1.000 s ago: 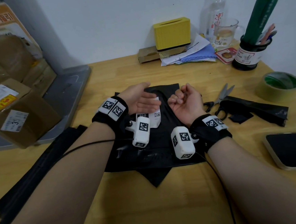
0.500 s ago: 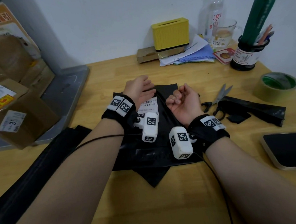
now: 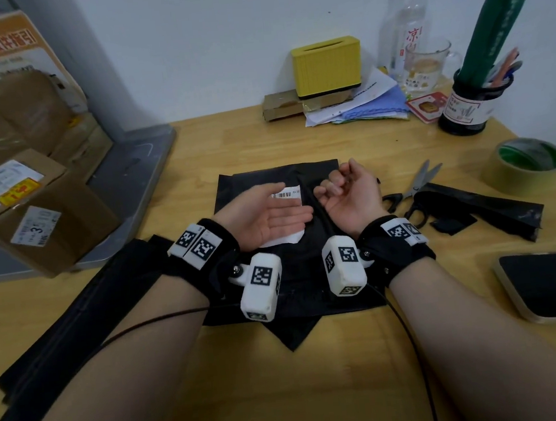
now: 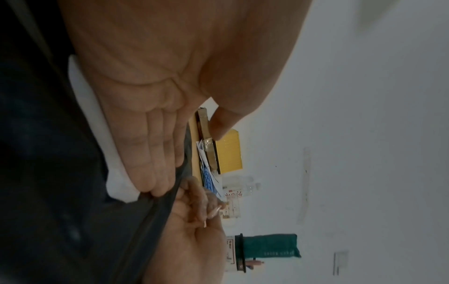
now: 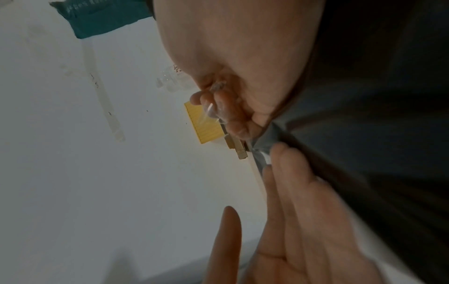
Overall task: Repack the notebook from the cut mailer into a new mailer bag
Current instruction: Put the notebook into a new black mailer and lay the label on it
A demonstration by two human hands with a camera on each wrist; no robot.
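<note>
A black mailer bag (image 3: 250, 179) lies flat in the middle of the wooden table, with a white barcode label (image 3: 285, 194) on top. My left hand (image 3: 284, 216) rests edge-down on the label, fingers straight and together, their tips at a raised fold of the bag (image 4: 170, 194). My right hand (image 3: 343, 194) lies just right of that fold, palm up. Its curled fingers hold a crumpled clear plastic strip (image 5: 213, 109). In the wrist views the left hand (image 5: 291, 192) and right hand (image 4: 194, 221) nearly touch. No notebook is in sight.
Scissors (image 3: 413, 187) and a cut black mailer piece (image 3: 483, 204) lie to the right, with a tape roll (image 3: 525, 162) beyond and a phone (image 3: 555, 285) nearer. A stack of black mailers (image 3: 76, 314) lies left, below cardboard boxes (image 3: 31, 207). A yellow box (image 3: 327, 63) and pen cup (image 3: 467, 107) stand at the back.
My left hand slid away across the label, then came back toward me with its fingers straight. The right hand stayed curled in the same place.
</note>
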